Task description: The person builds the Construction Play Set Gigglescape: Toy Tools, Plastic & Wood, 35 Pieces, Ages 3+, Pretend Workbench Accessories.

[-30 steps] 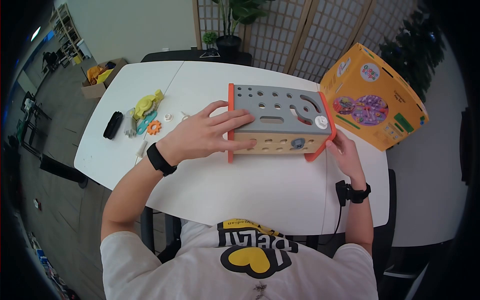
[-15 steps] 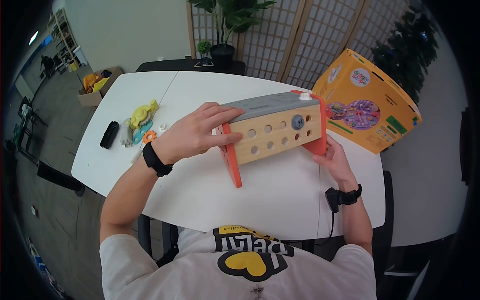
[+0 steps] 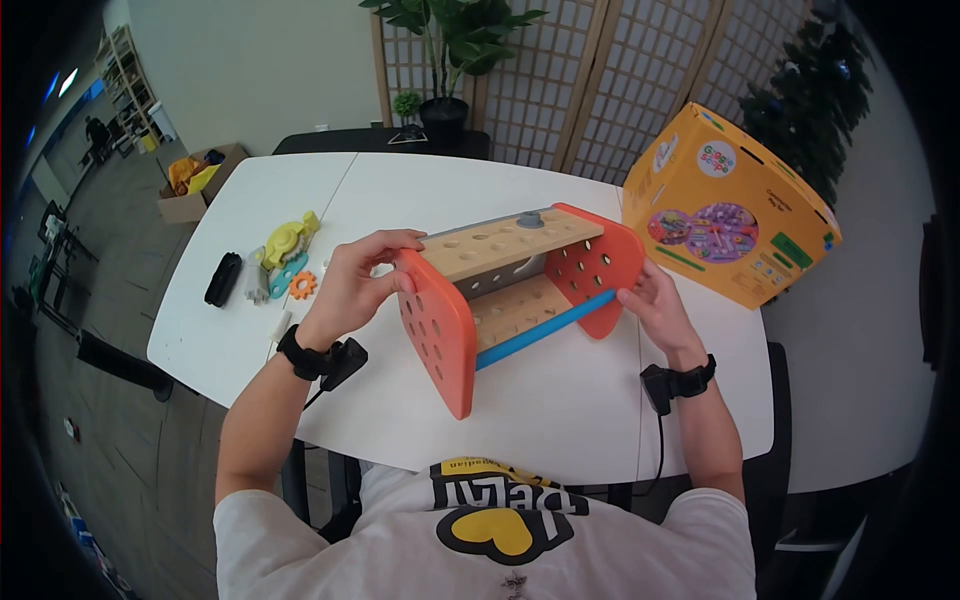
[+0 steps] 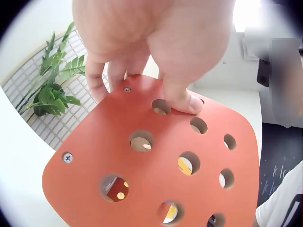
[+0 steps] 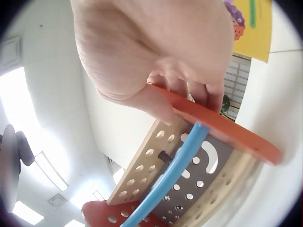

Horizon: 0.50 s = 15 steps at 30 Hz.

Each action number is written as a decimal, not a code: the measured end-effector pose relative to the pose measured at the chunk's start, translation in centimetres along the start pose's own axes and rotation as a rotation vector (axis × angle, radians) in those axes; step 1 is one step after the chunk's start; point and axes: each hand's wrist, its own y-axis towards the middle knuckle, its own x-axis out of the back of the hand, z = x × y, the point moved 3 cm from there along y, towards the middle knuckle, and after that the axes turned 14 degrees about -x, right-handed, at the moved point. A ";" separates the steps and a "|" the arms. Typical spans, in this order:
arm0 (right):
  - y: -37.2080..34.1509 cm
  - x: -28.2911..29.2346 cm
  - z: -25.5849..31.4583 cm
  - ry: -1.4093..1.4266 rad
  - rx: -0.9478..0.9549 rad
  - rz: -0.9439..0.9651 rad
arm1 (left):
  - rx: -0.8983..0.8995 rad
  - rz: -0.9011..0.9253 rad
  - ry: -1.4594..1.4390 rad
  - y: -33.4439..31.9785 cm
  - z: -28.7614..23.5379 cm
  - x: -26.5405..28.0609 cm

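Both hands hold a toy workbench with holed wooden boards (image 3: 515, 245), a grey panel (image 5: 208, 163) and orange-red end panels (image 3: 440, 330). It is tipped so its open underside and a blue rod (image 3: 545, 330) face the person. My left hand (image 3: 352, 285) grips the left end panel at its upper corner, thumb on the outer holed face (image 4: 147, 165), fingers over the edge. My right hand (image 3: 662, 312) pinches the right end panel (image 5: 222, 125), thumb beside the rod's end. A grey bolt head (image 3: 530, 219) sits on the upper board; its dark threaded shank (image 5: 164, 156) pokes inside.
Left on the white table (image 3: 400, 440) lie a yellow toy piece (image 3: 288, 240), a teal piece (image 3: 290, 272), an orange gear (image 3: 302, 285), a white peg (image 3: 281, 326) and a black case (image 3: 223, 279). A yellow-orange box (image 3: 730, 205) stands at the back right.
The workbench has been rolled back, its grey top turning away and its underside toward the person. My left hand has shifted from the top onto the left end panel; the right stays at the right end.
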 end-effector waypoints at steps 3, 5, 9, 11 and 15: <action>0.5 -0.5 0.7 0.037 0.061 0.031 | 0.101 -0.072 -0.149 -1.3 0.9 0.0; 1.0 -0.5 0.8 0.046 0.063 0.038 | 0.158 -0.100 -0.210 -2.0 1.0 -0.1; 1.8 -0.7 0.7 0.036 0.024 -0.019 | 0.264 -0.139 -0.187 -3.1 0.7 -0.9; 2.2 -0.9 0.8 -0.034 -0.022 -0.098 | 0.340 -0.145 -0.193 -3.9 0.8 -1.2; 3.3 -0.4 0.3 -0.386 -0.011 -0.340 | 0.371 -0.124 -0.165 -5.9 1.3 -2.0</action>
